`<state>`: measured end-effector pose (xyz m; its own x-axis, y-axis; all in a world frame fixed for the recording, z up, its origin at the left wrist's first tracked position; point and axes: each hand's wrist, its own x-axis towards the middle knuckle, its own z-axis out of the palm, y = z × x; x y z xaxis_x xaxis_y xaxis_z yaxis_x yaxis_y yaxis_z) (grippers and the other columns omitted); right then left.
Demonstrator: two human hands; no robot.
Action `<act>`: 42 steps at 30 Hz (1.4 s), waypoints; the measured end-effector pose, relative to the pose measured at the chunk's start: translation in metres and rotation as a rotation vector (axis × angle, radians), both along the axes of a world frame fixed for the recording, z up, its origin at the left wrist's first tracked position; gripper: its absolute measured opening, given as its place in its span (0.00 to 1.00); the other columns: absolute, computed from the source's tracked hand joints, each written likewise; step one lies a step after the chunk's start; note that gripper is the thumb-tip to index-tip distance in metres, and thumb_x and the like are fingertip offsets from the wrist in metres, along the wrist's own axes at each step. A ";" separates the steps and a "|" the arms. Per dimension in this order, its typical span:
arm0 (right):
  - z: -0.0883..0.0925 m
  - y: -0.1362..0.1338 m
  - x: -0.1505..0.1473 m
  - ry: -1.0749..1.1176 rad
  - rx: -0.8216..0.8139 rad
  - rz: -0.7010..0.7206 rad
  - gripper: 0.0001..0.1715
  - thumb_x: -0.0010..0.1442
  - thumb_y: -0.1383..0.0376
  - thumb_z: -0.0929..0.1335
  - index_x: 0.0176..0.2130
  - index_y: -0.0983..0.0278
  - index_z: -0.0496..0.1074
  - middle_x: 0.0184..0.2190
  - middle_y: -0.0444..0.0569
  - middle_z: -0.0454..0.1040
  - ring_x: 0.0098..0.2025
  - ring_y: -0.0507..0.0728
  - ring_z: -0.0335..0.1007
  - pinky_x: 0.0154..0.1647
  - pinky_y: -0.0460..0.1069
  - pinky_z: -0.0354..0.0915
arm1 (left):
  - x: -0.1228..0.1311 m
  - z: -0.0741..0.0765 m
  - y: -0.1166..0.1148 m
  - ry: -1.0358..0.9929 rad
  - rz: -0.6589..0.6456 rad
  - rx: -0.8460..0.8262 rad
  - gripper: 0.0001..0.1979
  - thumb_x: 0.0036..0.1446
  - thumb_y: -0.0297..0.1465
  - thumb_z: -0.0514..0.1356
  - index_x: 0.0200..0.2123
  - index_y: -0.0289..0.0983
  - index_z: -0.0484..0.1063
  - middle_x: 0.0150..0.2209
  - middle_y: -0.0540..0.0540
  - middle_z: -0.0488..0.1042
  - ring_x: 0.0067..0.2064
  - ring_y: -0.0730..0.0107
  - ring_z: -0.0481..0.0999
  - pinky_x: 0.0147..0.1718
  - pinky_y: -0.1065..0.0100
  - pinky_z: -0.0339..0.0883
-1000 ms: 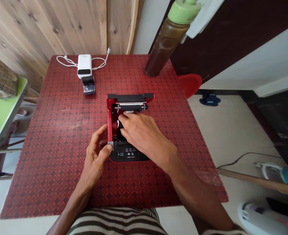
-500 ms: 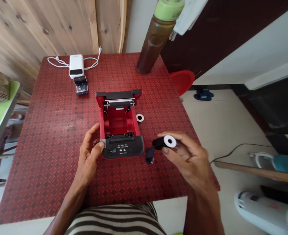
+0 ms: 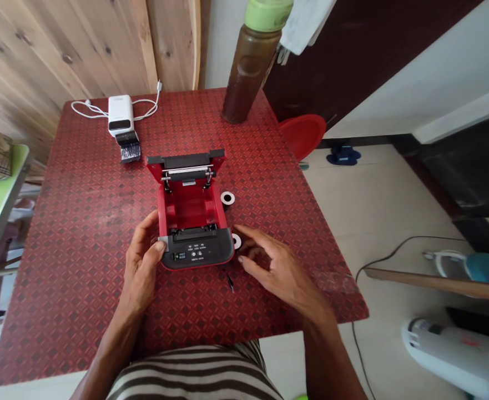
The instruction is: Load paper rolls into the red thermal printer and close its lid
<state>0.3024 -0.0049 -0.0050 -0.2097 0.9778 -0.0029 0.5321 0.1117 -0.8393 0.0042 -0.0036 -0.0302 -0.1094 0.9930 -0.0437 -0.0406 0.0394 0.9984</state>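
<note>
A small red printer (image 3: 192,214) with a black front panel sits open on the red patterned table (image 3: 81,222); its paper bay is bare. My left hand (image 3: 142,264) grips its front left corner, thumb on the grey latch. My right hand (image 3: 275,266) rests on the table to the printer's right, fingers spread. A black roll with a white end (image 3: 236,241) lies on the table at my right fingertips, against the printer's side. A white ring (image 3: 227,198) lies by the printer's right wall. A thin black strip (image 3: 230,280) lies in front of the printer.
A white power bank (image 3: 120,114) with a white cable and a small black device (image 3: 130,150) sit at the back left. A tall brown bottle with a green cap (image 3: 248,66) stands at the back edge. A red stool (image 3: 305,133) is beyond the table's right side.
My right hand lifted the black roll out of the printer's bay, carried it right, then lowered it to the table beside the printer. My left hand stayed on the corner.
</note>
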 end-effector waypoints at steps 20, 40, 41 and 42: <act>-0.017 0.079 -0.016 0.012 0.186 -0.260 0.12 0.67 0.58 0.73 0.49 0.58 0.76 0.45 0.50 0.85 0.47 0.63 0.81 0.51 0.60 0.77 | 0.001 0.001 -0.001 -0.018 -0.006 -0.039 0.28 0.74 0.44 0.65 0.73 0.49 0.74 0.73 0.41 0.77 0.69 0.45 0.80 0.68 0.44 0.75; 0.078 0.075 -0.085 -0.543 0.333 0.308 0.11 0.72 0.76 0.70 0.49 0.63 0.78 0.48 0.58 0.86 0.53 0.69 0.81 0.56 0.64 0.76 | 0.006 0.019 0.000 -0.060 -0.022 -0.076 0.29 0.71 0.46 0.68 0.71 0.45 0.75 0.68 0.40 0.81 0.61 0.47 0.85 0.58 0.48 0.81; 0.078 0.077 -0.090 -0.621 0.312 0.314 0.13 0.72 0.78 0.69 0.48 0.63 0.78 0.47 0.58 0.86 0.53 0.70 0.81 0.55 0.63 0.76 | 0.007 0.021 0.000 -0.064 -0.026 -0.082 0.30 0.71 0.46 0.68 0.72 0.45 0.74 0.68 0.40 0.81 0.61 0.47 0.85 0.58 0.48 0.81; 0.078 0.079 -0.095 -0.679 0.290 0.320 0.14 0.71 0.79 0.68 0.48 0.63 0.78 0.46 0.58 0.86 0.53 0.70 0.81 0.54 0.62 0.75 | 0.007 0.022 0.000 -0.068 -0.031 -0.088 0.30 0.72 0.45 0.68 0.72 0.45 0.74 0.69 0.40 0.81 0.62 0.47 0.85 0.58 0.48 0.81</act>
<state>0.2077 0.0736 0.0730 -0.5237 0.8518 0.0146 0.8210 0.5091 -0.2583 0.0111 -0.0032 -0.0080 -0.0727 0.9878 -0.1376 -0.1059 0.1295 0.9859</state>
